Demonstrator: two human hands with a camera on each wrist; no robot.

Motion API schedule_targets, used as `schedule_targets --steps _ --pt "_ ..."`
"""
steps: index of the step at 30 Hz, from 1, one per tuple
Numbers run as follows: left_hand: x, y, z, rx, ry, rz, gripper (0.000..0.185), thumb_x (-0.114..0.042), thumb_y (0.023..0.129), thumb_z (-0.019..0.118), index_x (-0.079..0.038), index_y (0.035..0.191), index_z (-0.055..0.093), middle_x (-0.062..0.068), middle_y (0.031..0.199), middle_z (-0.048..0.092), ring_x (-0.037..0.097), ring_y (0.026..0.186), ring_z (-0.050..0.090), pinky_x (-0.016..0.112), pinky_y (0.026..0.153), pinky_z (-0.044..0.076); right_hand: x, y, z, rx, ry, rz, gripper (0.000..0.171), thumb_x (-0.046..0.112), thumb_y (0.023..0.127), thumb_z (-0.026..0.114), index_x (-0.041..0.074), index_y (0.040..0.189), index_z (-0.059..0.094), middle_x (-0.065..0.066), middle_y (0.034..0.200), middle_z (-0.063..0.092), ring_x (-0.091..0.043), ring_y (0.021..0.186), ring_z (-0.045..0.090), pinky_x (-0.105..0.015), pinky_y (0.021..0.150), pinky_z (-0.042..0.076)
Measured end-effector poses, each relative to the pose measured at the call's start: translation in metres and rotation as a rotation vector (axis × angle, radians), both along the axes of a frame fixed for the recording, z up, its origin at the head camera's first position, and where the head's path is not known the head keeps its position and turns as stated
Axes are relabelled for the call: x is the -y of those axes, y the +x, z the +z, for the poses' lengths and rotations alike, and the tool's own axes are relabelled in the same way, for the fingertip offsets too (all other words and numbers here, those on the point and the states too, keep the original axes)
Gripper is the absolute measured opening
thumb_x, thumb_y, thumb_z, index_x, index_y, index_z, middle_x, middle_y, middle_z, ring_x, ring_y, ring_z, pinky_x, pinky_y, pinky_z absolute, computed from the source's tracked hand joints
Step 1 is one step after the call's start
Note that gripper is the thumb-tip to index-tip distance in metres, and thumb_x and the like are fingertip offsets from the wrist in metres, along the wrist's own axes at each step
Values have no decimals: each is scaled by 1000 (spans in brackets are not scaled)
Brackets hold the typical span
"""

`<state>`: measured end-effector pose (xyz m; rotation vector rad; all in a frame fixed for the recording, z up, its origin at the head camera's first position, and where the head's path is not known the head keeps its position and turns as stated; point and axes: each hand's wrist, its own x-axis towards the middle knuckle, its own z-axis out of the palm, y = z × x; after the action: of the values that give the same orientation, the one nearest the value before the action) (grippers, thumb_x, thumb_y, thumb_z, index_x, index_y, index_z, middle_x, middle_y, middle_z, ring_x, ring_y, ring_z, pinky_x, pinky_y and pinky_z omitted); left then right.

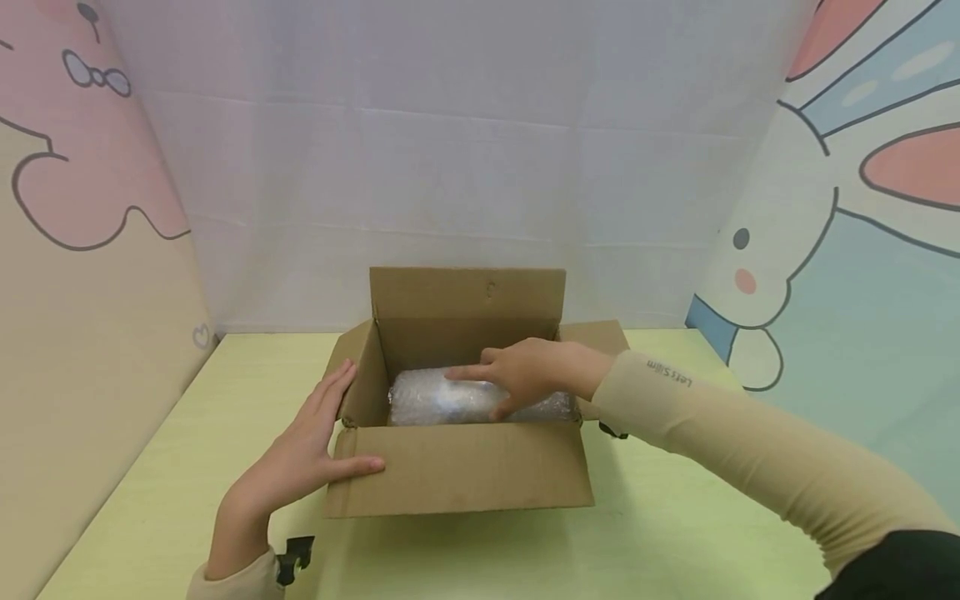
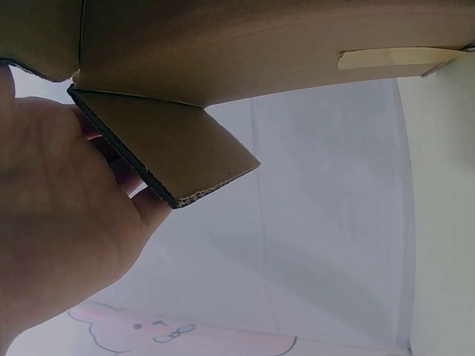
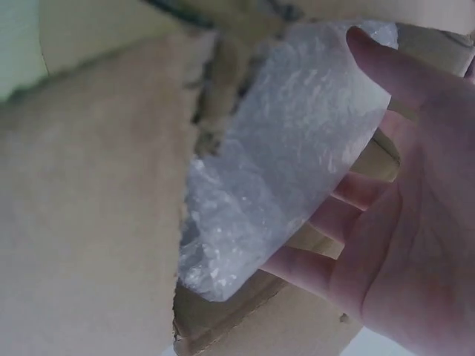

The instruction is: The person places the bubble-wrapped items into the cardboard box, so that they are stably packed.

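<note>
The right hand curls its fingers around the bubble-wrap bundle; only the right wrist view shows this grip. The left hand has straight fingers, flat against the cardboard box.

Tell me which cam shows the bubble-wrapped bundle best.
Head view: the bubble-wrapped bundle lies whole inside the open cardboard box, with the right hand on it. The right wrist view shows only a close, partial patch of wrap against the fingers. The left wrist view shows none of it, only cardboard and the left hand.

Bubble-wrapped bundle's contents hidden; its right end behind right hand.
</note>
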<state>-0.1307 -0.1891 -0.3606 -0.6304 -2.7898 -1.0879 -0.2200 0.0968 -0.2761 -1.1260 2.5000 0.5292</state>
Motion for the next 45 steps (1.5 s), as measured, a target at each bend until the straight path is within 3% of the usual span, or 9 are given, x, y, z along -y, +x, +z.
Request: schedule_targets --steps 6,13,16,20,24,28,36,40,45 --pt "0 0 0 0 3 0 114 -49 75 79 -19 157 7 10 163 9 40 148 12 68 108 26 4 3 -3 -4 15 11 84 37 91 67 43 154 12 -7 135 50 -14 65 53 -27 60 49" --pt "0 1 1 4 3 2 113 -49 75 79 -18 157 8 11 163 9 41 148 12 68 108 26 5 8 -4 -44 -2 66 81 29 92 67 37 155 17 -7 125 55 -14 62 49 -26 57 46" --pt "-1 0 0 1 3 0 114 -49 75 79 -17 157 8 12 163 9 41 148 12 68 108 26 2 9 -4 -27 -19 58 78 27 93 64 37 155 17 -7 132 51 -15 65 53 -25 54 45" --pt "-1 -2 -2 -4 2 -3 114 -49 75 79 -17 157 8 12 163 10 40 148 12 67 109 26 -8 9 -3 -11 -62 50 78 27 93 65 33 155 18 -11 147 40 -23 92 66 -29 58 52" --pt "0 -4 -3 -4 2 -7 114 -49 75 79 -17 157 8 11 163 9 40 148 12 68 109 26 -23 18 3 -8 -139 23 78 30 94 64 30 156 16 -14 155 33 -32 126 55 -42 87 56" --pt "1 -6 -5 -1 2 -8 114 -49 75 79 -18 157 7 11 163 9 40 148 12 68 108 26 -41 35 12 -92 -234 44 77 32 94 64 26 156 18 -15 154 35 -33 136 46 -50 103 46" --pt "6 -5 -3 -3 -2 3 114 -49 75 80 -18 157 7 12 163 9 42 148 11 71 107 25 -96 60 15 -325 -522 73 81 33 86 73 16 152 30 -18 150 38 -35 128 52 -48 98 51" --pt "7 -6 -1 -13 -29 2 114 -50 75 79 -17 157 7 13 163 9 42 147 12 70 107 25 -133 70 10 -413 -659 28 80 26 84 75 14 151 33 -17 147 42 -36 128 51 -51 98 49" --pt "8 -7 4 -41 -96 -3 115 -54 76 76 -14 157 5 14 162 10 42 147 16 67 108 27 -171 81 -6 -530 -735 -72 83 19 78 79 15 150 36 -14 141 49 -34 124 52 -51 91 50"
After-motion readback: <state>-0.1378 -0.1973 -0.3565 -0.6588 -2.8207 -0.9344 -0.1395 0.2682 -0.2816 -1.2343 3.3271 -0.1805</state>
